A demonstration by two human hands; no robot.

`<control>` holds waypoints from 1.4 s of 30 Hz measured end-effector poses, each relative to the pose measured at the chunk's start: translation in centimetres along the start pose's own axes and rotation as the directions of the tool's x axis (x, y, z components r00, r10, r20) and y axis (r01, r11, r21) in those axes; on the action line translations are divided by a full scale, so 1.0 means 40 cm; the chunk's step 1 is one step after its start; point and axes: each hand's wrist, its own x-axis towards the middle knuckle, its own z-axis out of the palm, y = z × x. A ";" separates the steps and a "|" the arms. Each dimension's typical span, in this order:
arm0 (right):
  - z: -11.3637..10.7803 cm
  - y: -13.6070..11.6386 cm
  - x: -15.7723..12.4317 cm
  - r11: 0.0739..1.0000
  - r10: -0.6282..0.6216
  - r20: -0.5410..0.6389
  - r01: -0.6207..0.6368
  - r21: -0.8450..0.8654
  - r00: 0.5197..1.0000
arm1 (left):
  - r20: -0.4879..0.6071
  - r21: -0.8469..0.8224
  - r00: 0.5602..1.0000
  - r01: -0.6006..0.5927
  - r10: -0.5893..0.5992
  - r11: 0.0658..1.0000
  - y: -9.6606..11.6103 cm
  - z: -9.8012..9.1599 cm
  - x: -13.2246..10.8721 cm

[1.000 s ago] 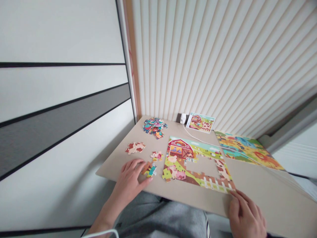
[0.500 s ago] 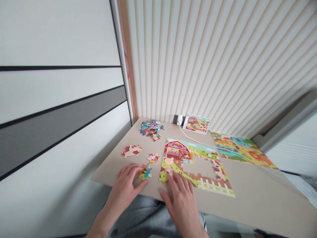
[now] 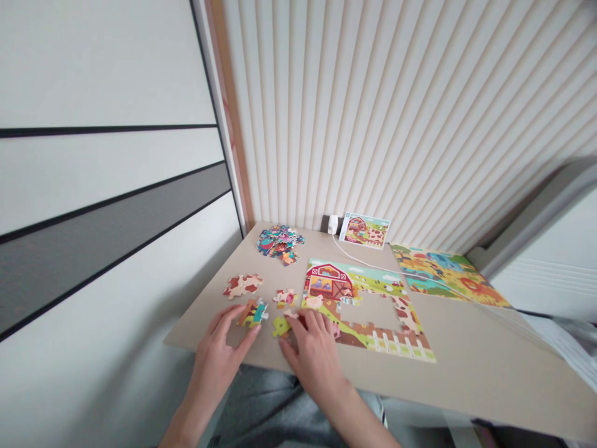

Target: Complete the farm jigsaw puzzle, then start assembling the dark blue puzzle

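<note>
Fingers [image 3: 228, 318] of the left hand [image 3: 217, 348] lie flat and spread out. The tips touch a small colourful bunch of pieces [image 3: 253, 312] at 1 o'clock from the hand, but they do not grip it. The right hand [image 3: 313, 351] is flat too, with its fingers [image 3: 310, 323] pressing on the near left corner of the farm puzzle [image 3: 368, 311]. A yellow-green piece [image 3: 281, 325] sits just beside that hand at 10 o'clock.

The near edge of the beige board [image 3: 466, 367] runs right under both wrists. Its left edge is close to the left hand, at 9 o'clock. At 3 o'clock from the right hand the board is bare all the way along its near side. The farm puzzle has a bare hole in its middle.

At 12 o'clock from the left hand lie some cow-spot pieces [image 3: 242, 285], and farther back a pile of loose pieces [image 3: 280, 241]. One pink piece [image 3: 285, 297] lies between the hands and the barn. A white cable [image 3: 373, 266] runs from a plug [image 3: 332, 223] across to a finished puzzle [image 3: 443, 274] at 2 o'clock. A picture card [image 3: 364, 229] leans on the wall; any words on it are too small to read.
</note>
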 end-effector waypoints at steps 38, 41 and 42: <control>-0.140 0.376 0.025 0.960 0.265 -0.016 -0.262 0.098 0.964 | 0.456 -0.146 0.741 -0.483 0.492 0.863 0.334 0.163 -0.035; -0.132 0.380 0.019 0.967 0.250 -0.004 -0.249 0.042 0.968 | 0.462 -0.152 0.746 -0.466 0.480 0.872 0.332 0.164 -0.035; -0.129 0.378 0.017 0.969 0.246 -0.008 -0.246 0.015 0.969 | 0.468 -0.153 0.747 -0.457 0.472 0.876 0.332 0.164 -0.035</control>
